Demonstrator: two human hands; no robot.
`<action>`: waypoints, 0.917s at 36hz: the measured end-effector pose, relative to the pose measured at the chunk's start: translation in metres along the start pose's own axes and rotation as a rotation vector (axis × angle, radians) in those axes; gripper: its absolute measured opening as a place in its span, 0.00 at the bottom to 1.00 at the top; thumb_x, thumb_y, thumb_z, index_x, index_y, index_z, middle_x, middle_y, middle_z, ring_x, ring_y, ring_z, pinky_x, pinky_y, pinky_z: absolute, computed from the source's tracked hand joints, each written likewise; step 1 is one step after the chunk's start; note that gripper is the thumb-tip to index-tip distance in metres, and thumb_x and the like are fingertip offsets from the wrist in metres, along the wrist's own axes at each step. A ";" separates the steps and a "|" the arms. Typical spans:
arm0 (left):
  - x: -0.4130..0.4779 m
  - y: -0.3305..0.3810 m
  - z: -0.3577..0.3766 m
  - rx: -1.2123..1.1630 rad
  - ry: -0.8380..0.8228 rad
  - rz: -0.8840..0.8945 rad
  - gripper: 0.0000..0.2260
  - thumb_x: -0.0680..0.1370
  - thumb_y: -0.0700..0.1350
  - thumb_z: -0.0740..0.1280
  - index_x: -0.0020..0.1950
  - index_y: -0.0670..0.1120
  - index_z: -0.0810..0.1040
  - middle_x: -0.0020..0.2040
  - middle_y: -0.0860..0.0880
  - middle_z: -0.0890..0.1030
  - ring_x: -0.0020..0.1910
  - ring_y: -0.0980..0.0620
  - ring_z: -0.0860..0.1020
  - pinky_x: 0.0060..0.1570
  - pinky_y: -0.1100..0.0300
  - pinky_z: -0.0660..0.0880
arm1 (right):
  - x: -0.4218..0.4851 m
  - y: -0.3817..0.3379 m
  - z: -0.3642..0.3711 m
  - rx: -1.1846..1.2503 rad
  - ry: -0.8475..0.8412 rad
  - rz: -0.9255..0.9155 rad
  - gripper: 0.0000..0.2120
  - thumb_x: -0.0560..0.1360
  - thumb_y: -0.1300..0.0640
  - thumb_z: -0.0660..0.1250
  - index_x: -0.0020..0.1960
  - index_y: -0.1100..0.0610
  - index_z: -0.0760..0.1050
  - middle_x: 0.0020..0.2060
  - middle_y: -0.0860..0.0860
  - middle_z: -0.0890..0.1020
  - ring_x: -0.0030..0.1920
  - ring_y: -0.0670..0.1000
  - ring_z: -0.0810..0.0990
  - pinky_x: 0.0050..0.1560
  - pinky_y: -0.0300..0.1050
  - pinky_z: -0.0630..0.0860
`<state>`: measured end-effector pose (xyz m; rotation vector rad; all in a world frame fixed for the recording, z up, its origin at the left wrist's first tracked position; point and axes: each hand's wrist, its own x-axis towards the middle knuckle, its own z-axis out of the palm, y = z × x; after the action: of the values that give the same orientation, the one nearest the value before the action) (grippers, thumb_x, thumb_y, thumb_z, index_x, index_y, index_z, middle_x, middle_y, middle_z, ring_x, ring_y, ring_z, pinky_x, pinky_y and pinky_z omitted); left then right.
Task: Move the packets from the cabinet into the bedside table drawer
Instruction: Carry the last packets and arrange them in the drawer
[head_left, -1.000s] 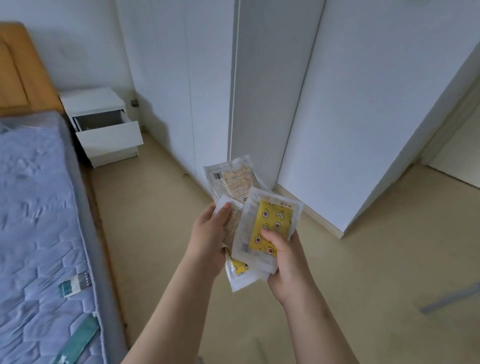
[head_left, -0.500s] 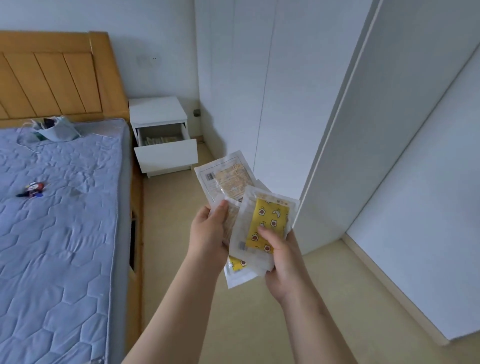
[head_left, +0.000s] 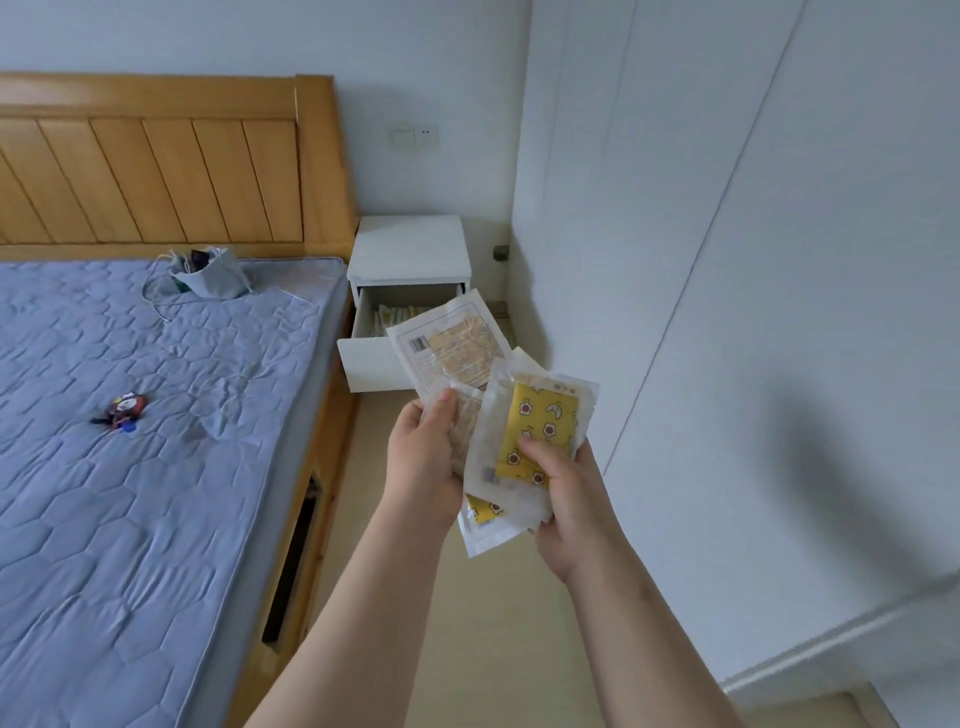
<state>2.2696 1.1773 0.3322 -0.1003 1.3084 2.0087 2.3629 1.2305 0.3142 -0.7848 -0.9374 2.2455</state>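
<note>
1. We see the bed (head_left: 130, 441) filling the left side. It has a blue quilted mattress and a wooden headboard (head_left: 156, 171) against the wall.
2. The white cabinet (head_left: 753, 260) runs down the right side.
3. The white bedside table (head_left: 410, 249) stands in the corner between the headboard and the cabinet. Its drawer (head_left: 371, 364) is pulled out, and pale items lie inside it, too small for us to name.
4. The packets (head_left: 457, 348) we carry are fanned out in the air above the floor. From our view they overlap the drawer front, but they are not inside it. A pale one with a barcode is at the top and a yellow patterned one is lower right.
5. Our left hand (head_left: 423, 457) grips the bundle's left edge, with the thumb pressed on the front and the fingers curled behind.
6. Our right hand (head_left: 571, 488) clamps the yellow one, thumb on its face.
7. A crumpled face mask (head_left: 208, 275) lies on the bed near the headboard.
8. A small dark trinket (head_left: 122, 410) lies further down the mattress.
</note>
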 end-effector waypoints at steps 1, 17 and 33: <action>0.016 0.006 0.005 -0.014 0.028 0.010 0.05 0.80 0.43 0.63 0.45 0.44 0.73 0.43 0.44 0.82 0.41 0.45 0.82 0.51 0.42 0.78 | 0.019 -0.004 0.006 -0.014 -0.020 0.016 0.14 0.76 0.67 0.62 0.59 0.58 0.73 0.55 0.61 0.80 0.54 0.62 0.80 0.49 0.58 0.78; 0.314 0.124 0.026 -0.073 0.150 0.019 0.07 0.80 0.43 0.63 0.42 0.45 0.71 0.38 0.46 0.81 0.32 0.50 0.81 0.27 0.56 0.78 | 0.331 0.003 0.121 -0.076 -0.075 0.164 0.12 0.75 0.66 0.64 0.57 0.56 0.74 0.51 0.58 0.82 0.49 0.58 0.82 0.44 0.54 0.80; 0.585 0.185 0.093 0.022 0.179 -0.077 0.04 0.80 0.43 0.62 0.46 0.43 0.71 0.42 0.45 0.82 0.35 0.50 0.82 0.29 0.55 0.79 | 0.605 -0.017 0.172 0.011 0.015 0.243 0.12 0.75 0.67 0.63 0.55 0.55 0.74 0.47 0.55 0.84 0.47 0.57 0.83 0.42 0.54 0.79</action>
<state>1.7565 1.5210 0.2674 -0.3219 1.4155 1.9556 1.8483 1.5859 0.2499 -0.9535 -0.8615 2.4450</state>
